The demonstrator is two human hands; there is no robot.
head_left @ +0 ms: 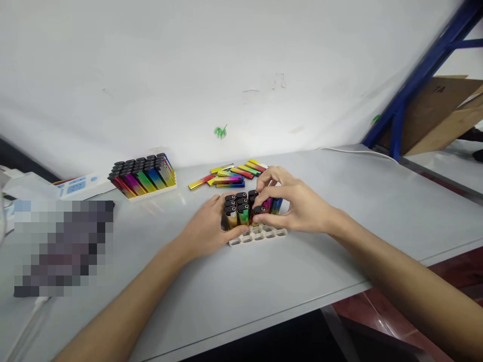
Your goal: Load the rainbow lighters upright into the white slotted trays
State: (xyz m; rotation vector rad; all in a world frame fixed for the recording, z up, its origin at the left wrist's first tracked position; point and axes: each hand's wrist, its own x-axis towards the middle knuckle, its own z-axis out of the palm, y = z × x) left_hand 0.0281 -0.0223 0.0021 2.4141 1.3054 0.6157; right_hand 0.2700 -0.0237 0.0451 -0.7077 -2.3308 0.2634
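A pale holder tray (pixel 258 235) with rows of oval slots stands on the table in front of me. Several shiny rainbow-coloured lighters (pixel 243 216) with black tops stand upright in its back rows, and its front slots show bare. My left hand (pixel 207 226) is wrapped round the tray's left side, its thumb along the front and its other fingers partly hidden behind the lighters. Over the right part of the tray, my right hand (pixel 292 201) pinches a lighter (pixel 259 210) between thumb and fingers. Its lower end is at the slots; how deep it sits I cannot tell.
Behind the tray lies a loose pile of lighters (pixel 230 176). A full tray of upright lighters (pixel 145 176) stands by the wall at left. A blurred-out dark object (pixel 64 249) with a white cable lies at far left, near a power strip (pixel 77 186).
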